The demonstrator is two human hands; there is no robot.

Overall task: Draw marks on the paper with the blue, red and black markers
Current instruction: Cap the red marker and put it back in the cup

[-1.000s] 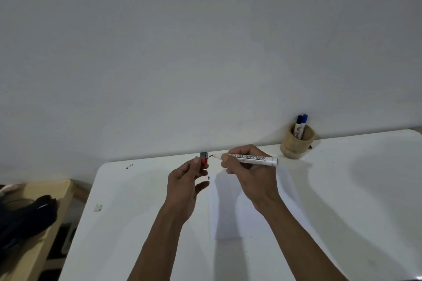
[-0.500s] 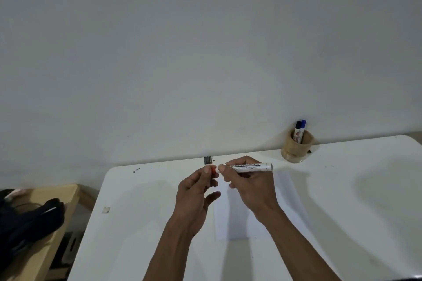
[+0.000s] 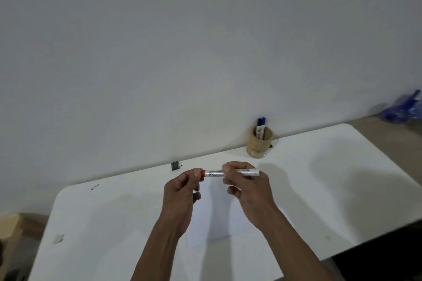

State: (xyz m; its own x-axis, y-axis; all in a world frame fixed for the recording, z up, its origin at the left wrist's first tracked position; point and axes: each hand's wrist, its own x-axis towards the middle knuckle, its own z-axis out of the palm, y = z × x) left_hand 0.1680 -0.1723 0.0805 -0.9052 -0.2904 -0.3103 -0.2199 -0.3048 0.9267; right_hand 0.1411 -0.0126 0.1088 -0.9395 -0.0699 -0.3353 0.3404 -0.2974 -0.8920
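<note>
Right hand: your right hand [image 3: 247,191] is curling around the smooth white barrel of the red marker [image 3: 230,173], thumb and fingers closed on it, holding it level above the paper.
Left hand: your left hand [image 3: 182,194] is pinching the red cap [image 3: 202,173] at the marker's left end between thumb and fingertips; the cap is sitting against the barrel, and whether it is fully seated you cannot tell.
Red marker: a slim round tube with dark printed lettering along its side, lying crosswise over the far edge of the paper.
Paper: the flat white sheet [image 3: 219,219] is lying on the table beneath both hands, its near edge showing between your forearms; no marks are readable on it.
Table: the white table [image 3: 331,189] is looking smooth and matte, with rounded corners, and carrying soft grey shadows right of the paper.
Cup: a round, tan, woody-looking cup [image 3: 260,143] is standing beyond the paper and to its right, by the wall.
Other markers: a blue marker [image 3: 263,122] and a black marker [image 3: 259,123] are standing upright in the cup, caps up, touching each other.
Small dark block: a little square dark thing [image 3: 175,165] is resting beyond the paper to its left, at the table's far edge.
Scrap: a small pale crumpled scrap [image 3: 59,238] is lying far left of the paper, near the table's edge.
</note>
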